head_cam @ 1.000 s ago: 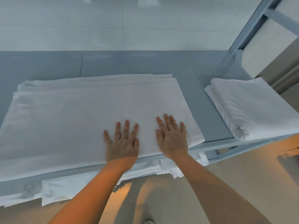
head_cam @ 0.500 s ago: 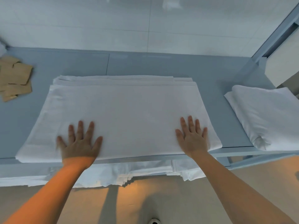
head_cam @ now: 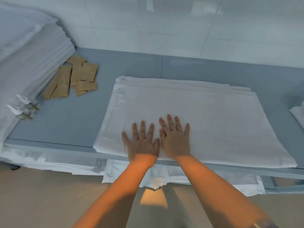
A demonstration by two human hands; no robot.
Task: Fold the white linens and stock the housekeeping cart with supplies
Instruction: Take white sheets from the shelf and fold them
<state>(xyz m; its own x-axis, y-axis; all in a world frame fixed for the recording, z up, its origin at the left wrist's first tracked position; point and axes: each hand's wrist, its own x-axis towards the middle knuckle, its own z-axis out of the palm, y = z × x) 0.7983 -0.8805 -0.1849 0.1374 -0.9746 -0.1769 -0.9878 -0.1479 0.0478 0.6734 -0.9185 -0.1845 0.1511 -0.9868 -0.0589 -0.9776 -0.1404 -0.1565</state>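
Observation:
A folded white linen (head_cam: 205, 112) lies flat on the grey shelf top (head_cam: 65, 122), its near edge along the shelf's front rim. My left hand (head_cam: 141, 142) presses flat on the linen's near part, fingers spread and straight. My right hand (head_cam: 175, 139) lies flat right beside it, thumbs nearly touching. Neither hand grips anything.
A tall stack of folded white linens (head_cam: 28, 55) fills the left end of the shelf. Several brown paper packets (head_cam: 79, 78) lie beside it. The edge of another folded linen (head_cam: 298, 116) shows at the far right. More white linens (head_cam: 164, 176) sit on the lower shelf. A white tiled wall rises behind.
Both hands, spread far apart on the linen half a second ago, have slid together to its near middle. The view has swung left, revealing the tall stack and packets.

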